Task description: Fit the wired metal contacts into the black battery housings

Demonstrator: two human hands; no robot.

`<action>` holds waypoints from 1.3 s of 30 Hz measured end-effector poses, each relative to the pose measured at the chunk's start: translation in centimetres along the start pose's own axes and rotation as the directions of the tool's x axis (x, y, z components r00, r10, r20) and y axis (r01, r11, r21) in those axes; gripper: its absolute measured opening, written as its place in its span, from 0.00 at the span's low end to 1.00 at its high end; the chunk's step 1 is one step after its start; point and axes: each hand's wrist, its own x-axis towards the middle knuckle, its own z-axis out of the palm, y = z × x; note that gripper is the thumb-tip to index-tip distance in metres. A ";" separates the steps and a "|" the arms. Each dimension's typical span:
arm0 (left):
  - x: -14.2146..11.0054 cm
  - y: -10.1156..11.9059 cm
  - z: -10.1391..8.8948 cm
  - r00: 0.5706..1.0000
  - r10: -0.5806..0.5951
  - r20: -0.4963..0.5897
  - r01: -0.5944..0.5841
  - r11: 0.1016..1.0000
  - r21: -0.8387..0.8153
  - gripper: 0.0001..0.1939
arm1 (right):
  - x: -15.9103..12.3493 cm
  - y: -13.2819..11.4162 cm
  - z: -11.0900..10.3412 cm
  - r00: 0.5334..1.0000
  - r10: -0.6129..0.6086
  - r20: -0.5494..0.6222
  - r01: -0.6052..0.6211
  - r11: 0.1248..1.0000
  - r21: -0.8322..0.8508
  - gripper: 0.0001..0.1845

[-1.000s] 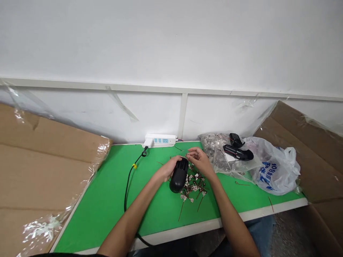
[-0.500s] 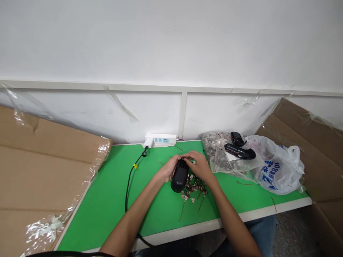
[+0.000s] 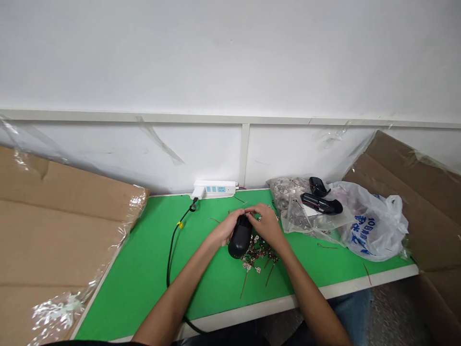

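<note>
A black rounded device lies on the green table top, pointing away from me. My left hand wraps round its far left side. My right hand is closed in a pinch at the device's far end, fingertips meeting those of the left hand; what it pinches is too small to name. A heap of small metal terminals with red wires lies under and just in front of my right wrist.
A black cable runs from a white power strip at the wall to the table's front edge. A clear bag of metal parts carries two black shells; a white plastic bag is beside it. Cardboard sheets flank both sides.
My right hand has come down from just above the device onto its far end, where it meets the left hand's fingers. The device has stayed in place.
</note>
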 end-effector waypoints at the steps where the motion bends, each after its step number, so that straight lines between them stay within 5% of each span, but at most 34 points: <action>1: 0.0 0.0 0.0 1.000 0.012 0.005 -0.012 1.000 0.003 0.17 | 0.0 0.0 0.0 1.000 0.021 -0.008 -0.021 1.000 -0.010 0.07; 9: 0.3 -0.1 -0.1 0.997 0.068 -0.023 -0.067 0.997 0.026 0.17 | 0.2 0.1 0.0 0.997 0.072 -0.008 -0.071 0.994 0.086 0.07; 20: 0.1 0.0 0.1 1.000 0.001 -0.029 0.000 1.000 0.024 0.20 | 0.2 -0.6 0.0 0.990 0.101 -0.099 -0.081 0.979 0.186 0.08; 29: 0.4 -0.1 0.3 0.976 0.214 -0.038 -0.211 0.974 0.084 0.20 | 0.0 -0.5 0.1 0.996 0.023 -0.091 -0.017 0.997 0.071 0.09; 35: 0.4 -0.1 0.4 0.948 0.318 -0.014 -0.311 0.933 0.184 0.18 | 0.1 0.3 -0.6 0.989 0.093 -0.114 -0.076 0.986 0.146 0.11; 39: 0.4 -0.1 0.5 0.921 0.389 0.015 -0.379 0.888 0.259 0.19 | 0.0 0.3 -0.7 0.996 0.064 -0.054 -0.065 0.998 -0.010 0.13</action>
